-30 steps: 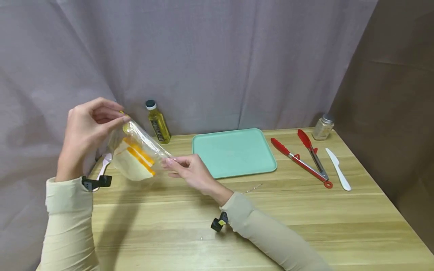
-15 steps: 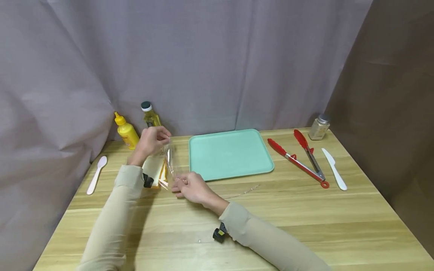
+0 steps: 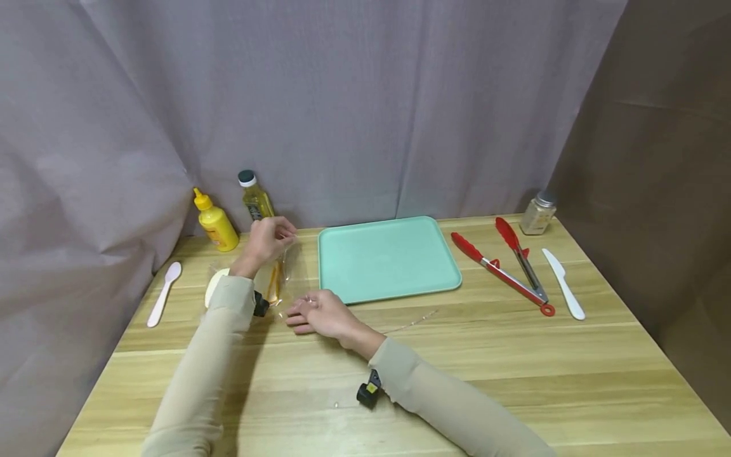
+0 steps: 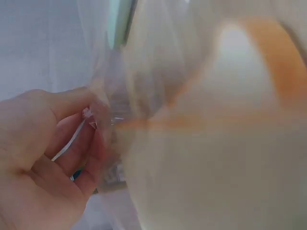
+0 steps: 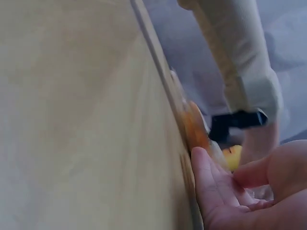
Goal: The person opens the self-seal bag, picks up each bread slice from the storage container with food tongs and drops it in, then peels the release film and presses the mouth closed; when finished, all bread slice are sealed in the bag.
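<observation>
A clear plastic bag with white, orange-crusted bread slices lies on the wooden table, left of centre. My left hand pinches the bag's upper end; in the left wrist view its fingers hold crumpled plastic against the blurred bread. My right hand rests on the table just right of the bag's near end, fingers fairly straight. In the right wrist view the right hand lies relaxed beside the bread's orange edge, with no plastic seen between the fingers.
A teal tray sits right of the bag. A yellow squeeze bottle and an oil bottle stand behind it by the curtain. A white spoon lies at the left. Red tongs, a white knife and a spice jar are on the right.
The bag came down from the air onto the table, my left hand lowering with it. My right hand's fingers have flattened on the table at the bag's near end.
</observation>
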The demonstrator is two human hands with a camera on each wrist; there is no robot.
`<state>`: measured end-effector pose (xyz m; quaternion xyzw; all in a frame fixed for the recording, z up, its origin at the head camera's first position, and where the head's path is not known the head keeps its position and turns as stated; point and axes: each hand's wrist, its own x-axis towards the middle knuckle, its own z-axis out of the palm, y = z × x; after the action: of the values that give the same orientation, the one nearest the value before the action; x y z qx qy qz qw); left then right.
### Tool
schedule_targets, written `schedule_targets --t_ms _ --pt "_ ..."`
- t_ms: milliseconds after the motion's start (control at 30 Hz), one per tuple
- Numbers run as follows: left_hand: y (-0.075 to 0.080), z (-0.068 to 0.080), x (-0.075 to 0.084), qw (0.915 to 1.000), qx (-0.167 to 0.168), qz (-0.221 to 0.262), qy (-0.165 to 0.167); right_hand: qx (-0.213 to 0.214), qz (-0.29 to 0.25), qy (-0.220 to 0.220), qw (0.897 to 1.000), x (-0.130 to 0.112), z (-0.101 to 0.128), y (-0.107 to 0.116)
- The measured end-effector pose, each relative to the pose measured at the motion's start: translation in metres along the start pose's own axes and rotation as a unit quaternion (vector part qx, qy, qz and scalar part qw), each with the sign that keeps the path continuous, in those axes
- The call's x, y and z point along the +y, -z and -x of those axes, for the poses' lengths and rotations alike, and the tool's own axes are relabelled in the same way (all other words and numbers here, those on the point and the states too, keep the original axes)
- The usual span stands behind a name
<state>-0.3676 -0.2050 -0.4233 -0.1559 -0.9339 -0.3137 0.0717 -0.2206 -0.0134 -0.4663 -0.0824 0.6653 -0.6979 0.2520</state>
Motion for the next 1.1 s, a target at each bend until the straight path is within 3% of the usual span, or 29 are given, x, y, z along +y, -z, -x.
schedule_targets --t_ms 200,333,467,633,700,833,900,967,1067,1100 --pt "0.023 0.009 -0.014 0.9985 0.048 -0.003 0.025 0.051 0.030 0.021 0.998 -0.018 -0.011 0.019" --pt "0.048 0.018 -0.024 0.9974 0.057 -0.005 0.043 0.098 0.102 0.053 0.989 -0.034 -0.029 0.032" --pt "0.070 0.031 -0.035 0.9958 0.026 -0.003 0.088 0.153 0.180 0.075 0.969 -0.047 -0.050 0.040" --pt "0.088 0.044 -0.047 0.9890 -0.023 -0.004 0.146 0.187 0.218 0.088 0.954 -0.053 -0.076 0.042" --pt "0.090 0.049 -0.052 0.9884 -0.012 -0.020 0.150 0.180 0.222 0.097 0.953 -0.053 -0.086 0.041" --pt "0.085 0.050 -0.067 0.9860 0.043 -0.046 0.154 0.172 0.232 0.107 0.951 -0.049 -0.102 0.040" --pt "0.073 0.038 -0.112 0.9864 0.069 -0.033 0.145 0.176 0.250 0.109 0.946 -0.047 -0.107 0.041" --pt "0.070 0.036 -0.115 0.9860 0.075 -0.024 0.147 0.181 0.266 0.107 0.941 -0.046 -0.110 0.042" --pt "0.066 0.032 -0.135 0.9873 0.087 -0.011 0.132 0.179 0.272 0.104 0.940 -0.046 -0.111 0.042" --pt "0.069 0.034 -0.127 0.9872 0.089 -0.014 0.132 0.176 0.268 0.101 0.942 -0.046 -0.111 0.043"
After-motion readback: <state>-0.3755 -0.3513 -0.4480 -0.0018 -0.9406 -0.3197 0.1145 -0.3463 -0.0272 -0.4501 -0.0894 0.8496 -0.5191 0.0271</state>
